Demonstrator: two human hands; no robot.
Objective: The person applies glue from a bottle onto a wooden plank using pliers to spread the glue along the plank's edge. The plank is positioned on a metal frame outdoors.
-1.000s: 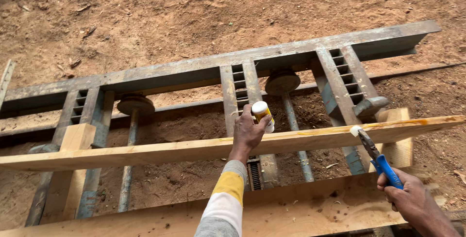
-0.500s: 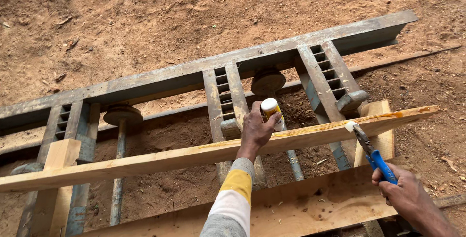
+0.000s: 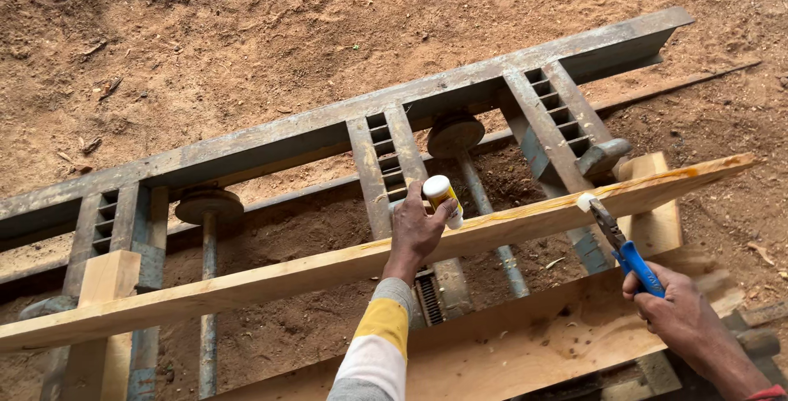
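Sawdust ground, steel frame beneath plank — left hand gripping glue bottle, right hand clamped on pliers

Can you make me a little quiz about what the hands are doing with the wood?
1. True or false: the left hand holds a small bottle with a white cap, tipped over the long wooden plank.
2. What colour are the handles of the pliers in the right hand? A) red B) blue C) green
3. Fill in: the plank lies across a grey metal ____ on the dirt.

Key
1. True.
2. B, blue; the tip holds something small and white at the plank's edge.
3. Frame.
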